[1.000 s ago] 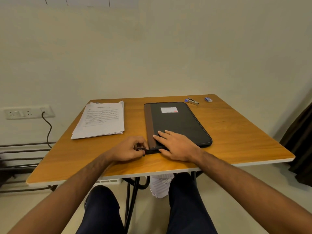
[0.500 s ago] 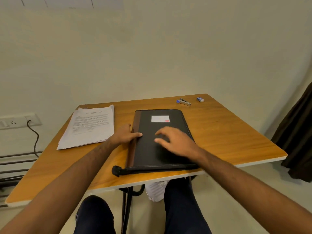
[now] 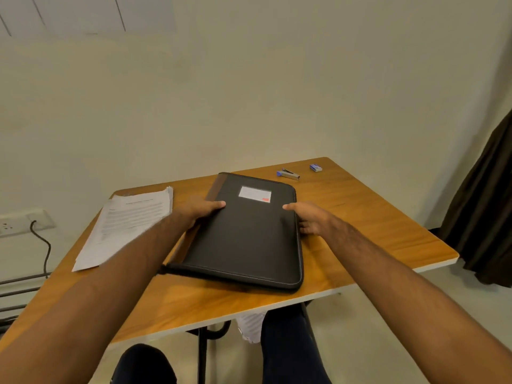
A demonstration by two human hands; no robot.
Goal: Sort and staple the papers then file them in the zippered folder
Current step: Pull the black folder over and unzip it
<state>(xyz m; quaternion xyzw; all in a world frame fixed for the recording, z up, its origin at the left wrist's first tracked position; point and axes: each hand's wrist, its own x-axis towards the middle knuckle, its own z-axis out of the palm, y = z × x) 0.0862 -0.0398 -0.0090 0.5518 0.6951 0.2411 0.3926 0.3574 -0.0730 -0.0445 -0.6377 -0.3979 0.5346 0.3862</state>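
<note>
- While my left hand (image 3: 198, 213) and right hand (image 3: 310, 218) grasp the closed black zippered folder (image 3: 246, 234) by its sides.
- White papers (image 3: 130, 220) lie loose, blue-handled stapler (image 3: 288, 174) untouched: sorting, stapling, filing all remain.

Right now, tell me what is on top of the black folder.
A white label sits on the zippered folder, and the thumbs of the left hand and right hand rest on it. Its inside is hidden.

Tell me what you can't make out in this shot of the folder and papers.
Head view only:
- Text on the papers: too small and blurred.
- Wording on the folder label: too small.
- Right hand fingertips: hidden behind the folder's edge.
- Folder contents: cover is down.
- Small blue box beside the stapler: too small to identify.
</note>
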